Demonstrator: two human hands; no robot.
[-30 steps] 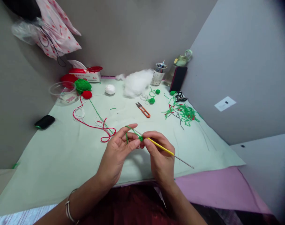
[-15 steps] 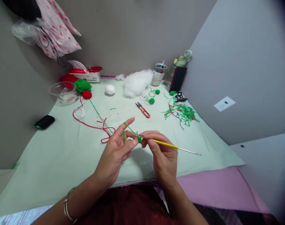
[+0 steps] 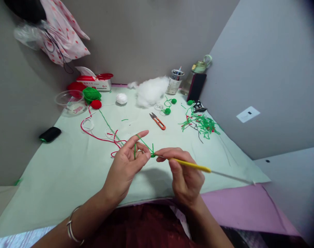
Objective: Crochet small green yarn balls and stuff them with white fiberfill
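My left hand (image 3: pixel 128 162) pinches a small green crochet piece (image 3: pixel 153 155) between thumb and fingers, with green yarn (image 3: pixel 144 142) running over its raised index finger. A yellow-handled crochet hook (image 3: pixel 191 165) lies in my right hand (image 3: pixel 186 175), gripped between thumb and fingers. The hook's left tip meets the green piece; its other metal end points right, over the cloth's front edge. A short green yarn end stands up from the piece. The green strand leads back toward a green yarn ball (image 3: pixel 91 94) at the back left.
Orange snips (image 3: pixel 157 121) lie beyond my hands. White stuffing (image 3: pixel 152 91), a white ball (image 3: pixel 121 99) and a can of pens (image 3: pixel 175 82) stand at the back. Green yarn scraps (image 3: pixel 205 124) lie right, a black case (image 3: pixel 50 134) left, red yarn (image 3: pixel 97 138) near my left hand.
My right hand has moved right and slightly down with the hook, drawing its tip back toward the green piece. My left hand has barely moved.
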